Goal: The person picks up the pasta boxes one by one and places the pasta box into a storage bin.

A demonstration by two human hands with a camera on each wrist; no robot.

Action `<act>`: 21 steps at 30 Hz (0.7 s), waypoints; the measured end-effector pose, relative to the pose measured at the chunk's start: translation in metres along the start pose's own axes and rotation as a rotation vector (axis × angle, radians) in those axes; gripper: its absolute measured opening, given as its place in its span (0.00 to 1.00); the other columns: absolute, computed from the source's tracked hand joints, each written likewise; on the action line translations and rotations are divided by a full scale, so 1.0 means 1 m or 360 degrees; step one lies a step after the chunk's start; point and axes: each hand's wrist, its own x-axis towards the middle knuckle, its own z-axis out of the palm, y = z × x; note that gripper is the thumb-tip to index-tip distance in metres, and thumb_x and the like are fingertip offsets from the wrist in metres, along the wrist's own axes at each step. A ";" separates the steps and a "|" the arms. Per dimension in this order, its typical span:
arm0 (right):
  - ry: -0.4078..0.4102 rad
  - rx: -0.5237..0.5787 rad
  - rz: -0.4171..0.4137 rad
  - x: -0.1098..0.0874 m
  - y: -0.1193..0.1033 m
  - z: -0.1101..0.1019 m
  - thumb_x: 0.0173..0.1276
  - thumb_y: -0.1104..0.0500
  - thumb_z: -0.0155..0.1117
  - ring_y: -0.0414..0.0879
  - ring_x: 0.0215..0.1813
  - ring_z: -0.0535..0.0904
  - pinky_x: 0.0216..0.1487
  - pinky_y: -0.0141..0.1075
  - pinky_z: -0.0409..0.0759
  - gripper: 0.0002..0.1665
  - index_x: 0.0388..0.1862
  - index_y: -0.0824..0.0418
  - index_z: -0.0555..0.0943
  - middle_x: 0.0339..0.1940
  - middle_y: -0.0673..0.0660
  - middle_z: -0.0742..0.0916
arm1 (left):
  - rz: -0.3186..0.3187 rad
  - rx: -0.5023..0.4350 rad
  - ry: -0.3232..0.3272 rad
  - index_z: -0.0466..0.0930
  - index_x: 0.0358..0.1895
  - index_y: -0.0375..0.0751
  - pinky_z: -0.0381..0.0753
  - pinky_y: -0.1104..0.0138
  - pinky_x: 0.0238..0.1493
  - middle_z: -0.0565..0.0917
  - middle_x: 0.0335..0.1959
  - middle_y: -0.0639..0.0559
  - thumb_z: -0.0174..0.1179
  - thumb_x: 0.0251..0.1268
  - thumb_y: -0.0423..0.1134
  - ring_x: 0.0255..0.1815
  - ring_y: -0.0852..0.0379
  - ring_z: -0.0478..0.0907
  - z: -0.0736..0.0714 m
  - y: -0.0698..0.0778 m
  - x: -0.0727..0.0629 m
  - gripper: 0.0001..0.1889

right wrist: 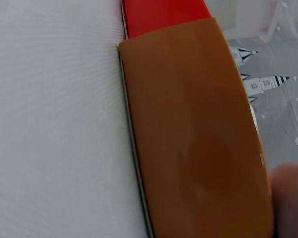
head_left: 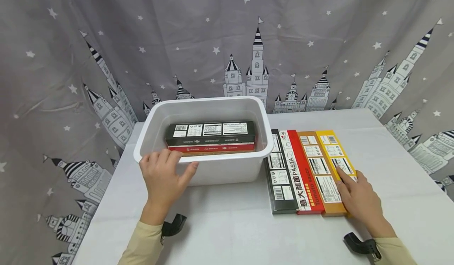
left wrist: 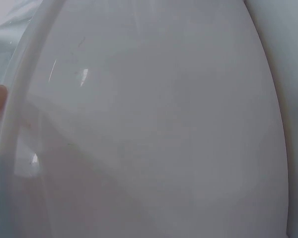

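Inside, the white bin (head_left: 220, 172) holds stacked boxes (head_left: 211, 134).

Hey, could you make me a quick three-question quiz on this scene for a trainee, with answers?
1. Which hand touches the rim of the white plastic bin?
2. True or false: inside it, a dark green cardboard box lies on top of a red cardboard box.
3. How many are in the row of long printed cardboard boxes on the white table?

Key: 1. the left hand; 2. true; 3. four.
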 end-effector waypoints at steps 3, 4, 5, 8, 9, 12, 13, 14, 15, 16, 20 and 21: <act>0.0007 0.0022 0.0010 -0.001 0.000 0.000 0.81 0.48 0.44 0.83 0.60 0.70 0.48 0.72 0.74 0.33 0.79 0.60 0.63 0.69 0.86 0.64 | -0.0003 -0.0005 0.0002 0.78 0.31 0.36 0.63 0.41 0.48 0.78 0.26 0.39 0.47 0.70 0.70 0.31 0.37 0.71 0.001 0.000 -0.001 0.35; 0.0010 0.0032 0.0009 -0.001 0.000 0.000 0.81 0.48 0.44 0.82 0.59 0.71 0.47 0.72 0.74 0.33 0.79 0.60 0.63 0.69 0.85 0.64 | -0.0005 -0.0009 0.0001 0.78 0.31 0.36 0.63 0.41 0.48 0.79 0.27 0.39 0.48 0.69 0.70 0.31 0.37 0.71 0.001 0.000 -0.001 0.35; 0.0016 0.0041 0.0006 -0.001 -0.001 -0.001 0.81 0.48 0.45 0.81 0.59 0.71 0.47 0.71 0.75 0.33 0.79 0.60 0.63 0.68 0.84 0.65 | -0.0008 -0.0012 0.0002 0.78 0.31 0.36 0.63 0.41 0.48 0.79 0.27 0.39 0.48 0.69 0.70 0.32 0.36 0.71 0.001 0.000 -0.001 0.35; 0.0026 0.0060 -0.0002 0.001 -0.004 0.000 0.81 0.48 0.46 0.79 0.59 0.71 0.47 0.71 0.74 0.33 0.79 0.60 0.64 0.69 0.84 0.65 | -0.0010 -0.0011 0.0020 0.78 0.31 0.36 0.62 0.40 0.48 0.79 0.27 0.38 0.49 0.69 0.71 0.32 0.36 0.71 0.000 -0.003 0.000 0.36; 0.0027 0.0062 -0.0005 0.002 -0.004 0.000 0.81 0.48 0.46 0.79 0.59 0.71 0.47 0.70 0.75 0.33 0.79 0.60 0.64 0.69 0.84 0.65 | -0.0010 -0.0009 0.0025 0.79 0.31 0.36 0.62 0.40 0.48 0.80 0.27 0.38 0.49 0.69 0.71 0.32 0.36 0.71 0.000 -0.003 0.000 0.36; 0.0027 0.0061 -0.0002 0.003 -0.005 0.001 0.81 0.48 0.46 0.80 0.60 0.70 0.48 0.71 0.74 0.33 0.79 0.60 0.63 0.69 0.84 0.64 | -0.0006 -0.0004 0.0039 0.79 0.31 0.36 0.62 0.41 0.48 0.80 0.27 0.37 0.48 0.69 0.71 0.32 0.36 0.71 -0.001 -0.005 -0.001 0.36; 0.0031 0.0060 -0.0002 0.003 -0.005 0.001 0.81 0.48 0.46 0.79 0.59 0.70 0.48 0.71 0.74 0.33 0.79 0.60 0.63 0.69 0.84 0.65 | -0.0003 -0.0004 0.0040 0.79 0.31 0.36 0.62 0.41 0.48 0.80 0.27 0.37 0.48 0.69 0.71 0.32 0.36 0.71 0.000 -0.005 -0.001 0.36; 0.0040 0.0061 -0.0005 0.003 -0.004 0.001 0.81 0.48 0.46 0.78 0.58 0.71 0.47 0.70 0.75 0.33 0.79 0.60 0.64 0.69 0.84 0.65 | 0.0001 -0.0003 0.0041 0.79 0.32 0.36 0.62 0.41 0.48 0.80 0.27 0.37 0.48 0.69 0.71 0.31 0.36 0.71 0.000 -0.005 -0.001 0.36; 0.0047 0.0062 -0.0005 0.002 -0.004 0.001 0.81 0.48 0.46 0.78 0.57 0.72 0.46 0.69 0.75 0.33 0.79 0.60 0.64 0.68 0.83 0.66 | 0.0005 -0.0004 0.0042 0.78 0.32 0.36 0.63 0.41 0.48 0.80 0.27 0.37 0.48 0.69 0.71 0.31 0.36 0.71 0.001 -0.005 -0.001 0.36; 0.0049 0.0062 -0.0005 0.002 -0.003 0.001 0.81 0.48 0.46 0.78 0.57 0.72 0.46 0.69 0.75 0.33 0.79 0.60 0.64 0.68 0.83 0.66 | 0.0008 -0.0004 0.0041 0.78 0.32 0.36 0.63 0.41 0.48 0.80 0.27 0.38 0.48 0.69 0.71 0.31 0.36 0.71 0.001 -0.005 -0.001 0.36; 0.0045 0.0048 0.0005 -0.001 0.000 0.001 0.81 0.47 0.45 0.79 0.59 0.72 0.47 0.70 0.75 0.33 0.78 0.59 0.64 0.69 0.83 0.66 | 0.0021 -0.0011 0.0040 0.78 0.31 0.36 0.63 0.41 0.47 0.79 0.27 0.38 0.47 0.69 0.71 0.31 0.36 0.71 0.003 -0.004 -0.001 0.36; 0.0033 0.0043 0.0011 -0.002 0.002 0.001 0.81 0.47 0.45 0.81 0.60 0.70 0.48 0.72 0.74 0.33 0.79 0.59 0.64 0.69 0.84 0.65 | 0.0022 -0.0012 0.0039 0.78 0.31 0.36 0.63 0.41 0.47 0.79 0.27 0.38 0.47 0.70 0.71 0.31 0.36 0.71 0.004 -0.004 -0.001 0.36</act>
